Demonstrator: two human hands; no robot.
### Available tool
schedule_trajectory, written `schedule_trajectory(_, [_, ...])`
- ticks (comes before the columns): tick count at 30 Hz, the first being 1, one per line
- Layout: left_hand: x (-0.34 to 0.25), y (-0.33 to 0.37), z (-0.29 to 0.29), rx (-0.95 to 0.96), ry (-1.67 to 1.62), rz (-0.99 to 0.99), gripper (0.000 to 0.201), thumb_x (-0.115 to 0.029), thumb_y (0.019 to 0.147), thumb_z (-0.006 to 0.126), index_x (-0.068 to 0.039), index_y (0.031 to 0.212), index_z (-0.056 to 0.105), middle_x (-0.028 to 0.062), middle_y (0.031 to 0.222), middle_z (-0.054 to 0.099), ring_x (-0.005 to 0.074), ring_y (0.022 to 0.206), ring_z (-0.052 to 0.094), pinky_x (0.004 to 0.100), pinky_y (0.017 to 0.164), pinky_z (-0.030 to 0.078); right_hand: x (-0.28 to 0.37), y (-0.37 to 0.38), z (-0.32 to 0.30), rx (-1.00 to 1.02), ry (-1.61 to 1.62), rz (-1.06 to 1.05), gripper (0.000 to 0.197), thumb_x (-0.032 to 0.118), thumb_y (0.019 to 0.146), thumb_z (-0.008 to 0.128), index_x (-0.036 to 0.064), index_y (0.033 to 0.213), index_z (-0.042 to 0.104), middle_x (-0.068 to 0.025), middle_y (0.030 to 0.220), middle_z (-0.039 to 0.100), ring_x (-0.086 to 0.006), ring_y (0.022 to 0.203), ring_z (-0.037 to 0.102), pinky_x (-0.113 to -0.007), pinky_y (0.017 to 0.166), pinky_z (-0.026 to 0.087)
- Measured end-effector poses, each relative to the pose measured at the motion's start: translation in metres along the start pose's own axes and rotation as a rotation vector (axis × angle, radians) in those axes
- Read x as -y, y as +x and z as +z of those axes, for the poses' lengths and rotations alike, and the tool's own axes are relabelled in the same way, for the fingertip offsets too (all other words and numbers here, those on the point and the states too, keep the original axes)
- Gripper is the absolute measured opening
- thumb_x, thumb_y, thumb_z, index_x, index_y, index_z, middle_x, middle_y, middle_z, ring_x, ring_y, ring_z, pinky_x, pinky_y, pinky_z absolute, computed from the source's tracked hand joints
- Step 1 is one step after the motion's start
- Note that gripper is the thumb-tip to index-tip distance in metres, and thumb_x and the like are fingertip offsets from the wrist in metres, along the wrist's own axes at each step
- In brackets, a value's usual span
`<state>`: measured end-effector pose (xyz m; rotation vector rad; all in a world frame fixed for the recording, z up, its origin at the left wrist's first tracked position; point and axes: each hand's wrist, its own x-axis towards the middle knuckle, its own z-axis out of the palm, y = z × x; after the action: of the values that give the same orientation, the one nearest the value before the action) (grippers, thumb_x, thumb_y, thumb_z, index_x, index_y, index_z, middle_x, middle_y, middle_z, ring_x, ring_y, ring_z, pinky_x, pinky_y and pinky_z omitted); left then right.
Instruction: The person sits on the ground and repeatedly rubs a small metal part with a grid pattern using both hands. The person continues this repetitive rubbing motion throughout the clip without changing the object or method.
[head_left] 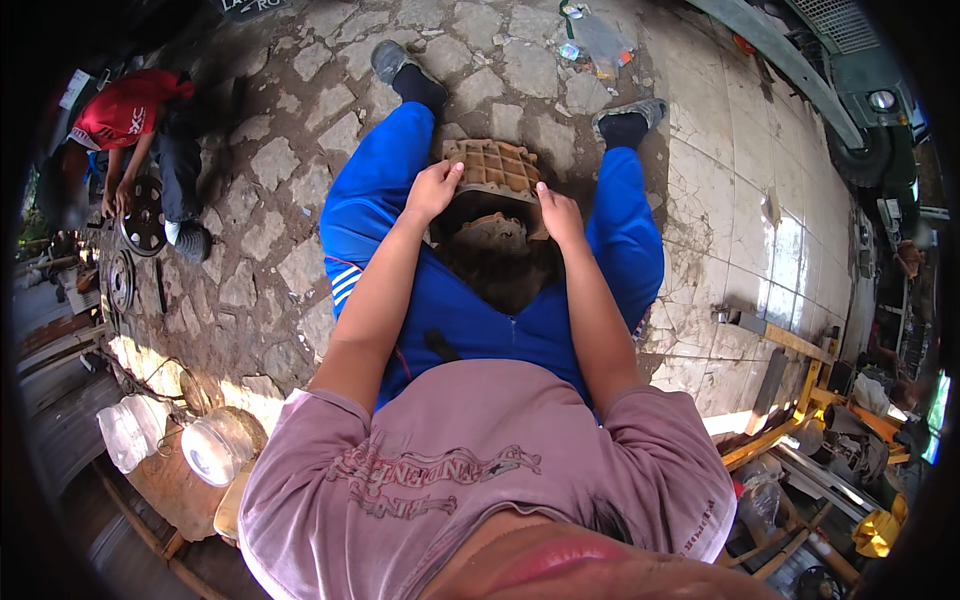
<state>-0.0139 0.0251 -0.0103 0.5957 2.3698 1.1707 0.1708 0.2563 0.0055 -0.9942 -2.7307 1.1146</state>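
Between my knees is a rusty brown metal housing (pixel 497 166) with a grid of raised ribs on its upper face. A dark hollow opens on the side nearest me. Inside or just below it shows a rough, rounded lump (pixel 494 232) that I cannot identify. My left hand (pixel 436 190) grips the left edge of the housing, thumb on top. At the right edge, my right hand (pixel 560 213) holds it the same way. The fingers under both edges are hidden, and shadow covers the ground beneath.
My legs in blue trousers (pixel 370 210) spread on either side. At left, a person in a red shirt (pixel 125 112) handles a round metal wheel (pixel 143 222). Clear plastic jugs (pixel 218 447) stand lower left. A plastic bag (pixel 603 45) lies ahead; a green vehicle (pixel 868 85) stands far right.
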Motion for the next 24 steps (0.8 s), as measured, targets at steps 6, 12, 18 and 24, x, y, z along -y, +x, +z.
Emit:
schedule_trajectory(6, [0.009,0.000,0.000,-0.106,-0.101,0.054,0.023,-0.023,0.100,0.069,-0.002,0.108,0.072,0.0178,0.098,0.074,0.0334,0.096,0.072,0.0427,0.088,0.056,0.014,0.001,-0.006,0.086,-0.114,-0.026,0.062,0.057,0.111,0.037,0.0114,0.122,0.077,-0.0235,0.118,0.074,-0.0457,0.117,0.066,-0.053,0.104,0.050])
schedule_trajectory(12, [0.019,0.001,0.005,-0.120,-0.144,0.106,0.039,0.009,0.084,0.062,-0.002,0.120,0.069,0.0123,0.112,0.073,0.0258,0.103,0.072,0.0362,0.089,0.059,0.022,0.001,-0.012,0.135,-0.246,-0.024,0.062,0.056,0.111,0.036,0.0111,0.119,0.078,-0.0215,0.117,0.075,-0.0457,0.116,0.066,-0.054,0.103,0.051])
schedule_trajectory(18, [0.014,-0.002,0.004,-0.121,-0.295,0.051,0.050,0.015,0.081,0.060,-0.004,0.127,0.068,0.0101,0.102,0.069,0.0200,0.088,0.075,0.0333,0.085,0.062,0.012,0.008,-0.006,0.214,-0.265,0.018,0.064,0.058,0.111,0.034,0.0118,0.123,0.076,-0.0193,0.115,0.076,-0.0453,0.114,0.068,-0.056,0.106,0.049])
schedule_trajectory(24, [-0.003,-0.010,-0.005,-0.116,-0.132,0.027,0.053,0.009,0.079,0.071,-0.007,0.129,0.069,0.0036,0.076,0.056,0.0148,0.072,0.062,0.0331,0.076,0.058,-0.014,0.008,0.011,0.105,-0.152,-0.053,0.067,0.061,0.111,0.031,0.0123,0.126,0.075,-0.0205,0.119,0.075,-0.0452,0.118,0.066,-0.057,0.108,0.046])
